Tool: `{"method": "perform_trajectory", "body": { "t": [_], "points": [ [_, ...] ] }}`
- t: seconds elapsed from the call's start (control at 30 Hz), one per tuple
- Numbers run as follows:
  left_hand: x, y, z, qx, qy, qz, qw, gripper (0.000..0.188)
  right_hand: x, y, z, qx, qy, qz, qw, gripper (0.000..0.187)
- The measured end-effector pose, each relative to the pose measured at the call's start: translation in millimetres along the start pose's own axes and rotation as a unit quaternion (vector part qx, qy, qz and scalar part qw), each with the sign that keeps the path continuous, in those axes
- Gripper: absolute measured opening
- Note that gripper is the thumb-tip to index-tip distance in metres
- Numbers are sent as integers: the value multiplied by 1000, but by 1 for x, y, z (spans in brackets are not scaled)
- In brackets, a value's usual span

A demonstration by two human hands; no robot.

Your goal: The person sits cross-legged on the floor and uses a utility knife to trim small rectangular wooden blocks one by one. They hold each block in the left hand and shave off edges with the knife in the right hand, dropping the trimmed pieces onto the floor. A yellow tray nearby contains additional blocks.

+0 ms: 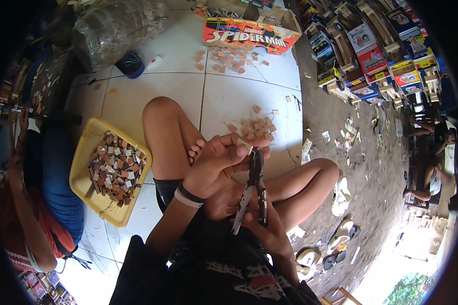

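Observation:
My left hand is closed, pinching a small pale wooden square between thumb and fingers. Below it, my right hand grips a pair of worn dark pliers by the handles, which stand slightly apart. The jaws point away from me and meet the lower edge of the square; whether they bite on anything there is hidden. Just beyond my hands, a small heap of brown wooden squares lies on the white tiles, with thin wire-like pieces sticking out.
Left of my folded legs sits a yellow tray with many small wooden pieces. Farther off are another heap of squares, a decorated wooden box and a dark bucket. Toy trucks and sandals are right; a seated person, left.

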State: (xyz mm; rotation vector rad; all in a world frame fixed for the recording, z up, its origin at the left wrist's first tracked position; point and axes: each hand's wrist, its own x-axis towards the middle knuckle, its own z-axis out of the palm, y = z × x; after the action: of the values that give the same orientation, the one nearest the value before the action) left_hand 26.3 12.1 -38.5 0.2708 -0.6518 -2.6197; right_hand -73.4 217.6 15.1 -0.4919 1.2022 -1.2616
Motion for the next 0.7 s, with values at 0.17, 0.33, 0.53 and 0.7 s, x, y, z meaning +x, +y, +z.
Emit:
{"method": "perform_trajectory", "body": {
  "t": [0.17, 0.33, 0.53, 0.7],
  "points": [
    [-5, -8, 3, 3, -2, 34, 999, 16, 0, -9, 4, 38, -15, 55, 998, 65],
    [-6, -22, 5, -52, 4, 60, 997, 15, -2, -11, 7, 78, 1, 76, 994, 69],
    [-11, -22, 8, -82, 18, 46, 995, 1, 0, -4, 7, 123, -20, 37, 992, 67],
    [-11, -20, 9, -89, -1, 55, 994, 3, -1, -4, 7, 88, -9, 56, 995, 58]
  ]
}}
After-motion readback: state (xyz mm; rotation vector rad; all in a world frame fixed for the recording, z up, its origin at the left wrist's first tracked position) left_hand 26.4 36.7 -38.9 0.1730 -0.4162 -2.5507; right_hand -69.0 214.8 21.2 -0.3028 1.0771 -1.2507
